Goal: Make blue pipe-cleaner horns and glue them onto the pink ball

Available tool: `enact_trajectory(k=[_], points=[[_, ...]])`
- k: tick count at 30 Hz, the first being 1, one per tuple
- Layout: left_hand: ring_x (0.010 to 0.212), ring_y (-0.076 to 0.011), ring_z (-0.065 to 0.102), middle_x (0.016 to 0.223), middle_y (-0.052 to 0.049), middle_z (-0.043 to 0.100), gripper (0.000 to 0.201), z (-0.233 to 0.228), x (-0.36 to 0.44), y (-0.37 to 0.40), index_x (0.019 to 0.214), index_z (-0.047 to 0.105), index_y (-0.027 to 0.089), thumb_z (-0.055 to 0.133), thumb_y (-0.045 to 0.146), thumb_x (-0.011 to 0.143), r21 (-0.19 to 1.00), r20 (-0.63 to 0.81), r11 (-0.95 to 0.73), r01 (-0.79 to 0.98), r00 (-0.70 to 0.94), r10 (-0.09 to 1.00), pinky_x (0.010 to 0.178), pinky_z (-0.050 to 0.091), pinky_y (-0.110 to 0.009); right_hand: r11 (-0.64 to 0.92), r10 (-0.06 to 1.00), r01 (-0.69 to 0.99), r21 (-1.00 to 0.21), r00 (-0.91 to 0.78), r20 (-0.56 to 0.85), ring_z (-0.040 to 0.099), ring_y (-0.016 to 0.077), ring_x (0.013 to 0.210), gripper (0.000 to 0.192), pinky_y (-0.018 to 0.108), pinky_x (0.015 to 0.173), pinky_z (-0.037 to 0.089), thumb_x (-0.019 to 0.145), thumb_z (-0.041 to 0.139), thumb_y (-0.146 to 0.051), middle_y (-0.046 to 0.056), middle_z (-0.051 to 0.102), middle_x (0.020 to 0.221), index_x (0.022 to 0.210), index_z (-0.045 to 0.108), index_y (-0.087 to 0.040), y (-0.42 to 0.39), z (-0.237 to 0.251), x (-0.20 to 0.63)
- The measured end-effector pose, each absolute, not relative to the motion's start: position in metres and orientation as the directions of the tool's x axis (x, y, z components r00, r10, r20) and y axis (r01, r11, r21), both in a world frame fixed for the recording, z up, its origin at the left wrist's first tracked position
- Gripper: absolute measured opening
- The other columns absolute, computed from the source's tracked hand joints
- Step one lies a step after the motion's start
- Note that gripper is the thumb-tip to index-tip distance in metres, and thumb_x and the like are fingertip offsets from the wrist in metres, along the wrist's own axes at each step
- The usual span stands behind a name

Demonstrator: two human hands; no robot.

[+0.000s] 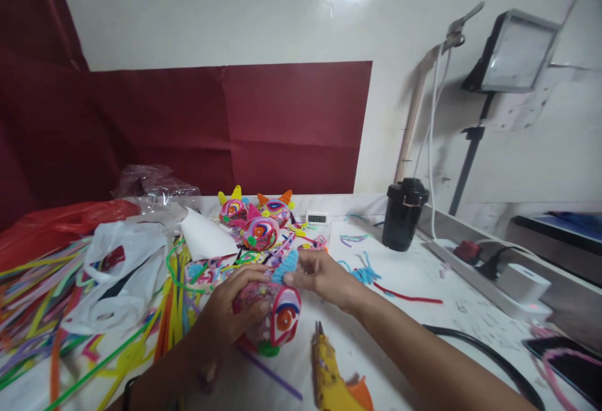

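My left hand (229,314) grips a round, multicoloured pipe-cleaner craft ball (278,318) with swirled eye patterns, just above the white table (423,285). My right hand (320,276) pinches a light blue pipe-cleaner piece (288,265) against the top of that ball. Three similar finished craft balls (256,219) with yellow and orange spikes stand behind. A yellow glue gun (329,373) lies on the table just in front of the ball, nozzle pointing away from me.
Loose coloured pipe cleaners (42,298) and plastic bags (117,273) cover the left side. A black jar (403,213), a small digital timer (316,218), a power strip (489,273) and cables sit to the right. A lamp on a stand (512,53) is at the far right.
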State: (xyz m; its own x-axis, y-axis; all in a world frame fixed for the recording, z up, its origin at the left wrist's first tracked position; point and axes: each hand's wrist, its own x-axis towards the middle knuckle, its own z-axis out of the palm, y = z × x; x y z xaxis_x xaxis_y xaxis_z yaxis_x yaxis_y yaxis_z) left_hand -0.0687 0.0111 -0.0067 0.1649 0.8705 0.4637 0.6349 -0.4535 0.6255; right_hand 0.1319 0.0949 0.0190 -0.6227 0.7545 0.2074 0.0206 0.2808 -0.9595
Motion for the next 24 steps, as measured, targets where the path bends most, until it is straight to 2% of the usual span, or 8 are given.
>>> enact_trajectory(k=[6,15,24], points=[[0.117,-0.0264,0.053,0.123,-0.008,0.06,0.028,-0.0072,-0.069,0.0123,0.106,0.061,0.024,0.059,0.037,0.081,0.609,0.485,-0.463,0.643,0.16,0.86,0.097,0.042,-0.038,0.257,0.718,-0.037,-0.966,-0.662,0.217,0.023,0.0067,0.051,0.052,0.023,0.049,0.018,0.056,0.078,-0.051,-0.009,0.03,0.05,0.056,0.037,-0.019,0.0973,0.0234,0.1374],[0.118,-0.0247,0.052,0.124,-0.006,0.059,0.027,-0.0085,-0.069,0.0125,0.108,0.059,0.025,0.059,0.035,0.082,0.605,0.487,-0.479,0.636,0.179,0.855,0.098,0.041,-0.035,0.273,0.718,-0.017,-0.962,-0.662,0.216,0.025,0.0066,0.05,0.051,0.023,0.048,0.019,0.057,0.078,-0.049,-0.009,0.031,0.049,0.054,0.038,-0.019,0.0973,0.0247,0.138],[0.118,-0.0264,0.052,0.124,-0.007,0.059,0.027,-0.0094,-0.0696,0.0111,0.107,0.06,0.025,0.06,0.036,0.082,0.6,0.497,-0.476,0.644,0.166,0.852,0.098,0.042,-0.038,0.302,0.72,0.0,-0.953,-0.656,0.227,0.026,0.0062,0.05,0.049,0.023,0.048,0.02,0.058,0.077,-0.048,-0.009,0.032,0.05,0.052,0.039,-0.018,0.101,0.0195,0.1379]])
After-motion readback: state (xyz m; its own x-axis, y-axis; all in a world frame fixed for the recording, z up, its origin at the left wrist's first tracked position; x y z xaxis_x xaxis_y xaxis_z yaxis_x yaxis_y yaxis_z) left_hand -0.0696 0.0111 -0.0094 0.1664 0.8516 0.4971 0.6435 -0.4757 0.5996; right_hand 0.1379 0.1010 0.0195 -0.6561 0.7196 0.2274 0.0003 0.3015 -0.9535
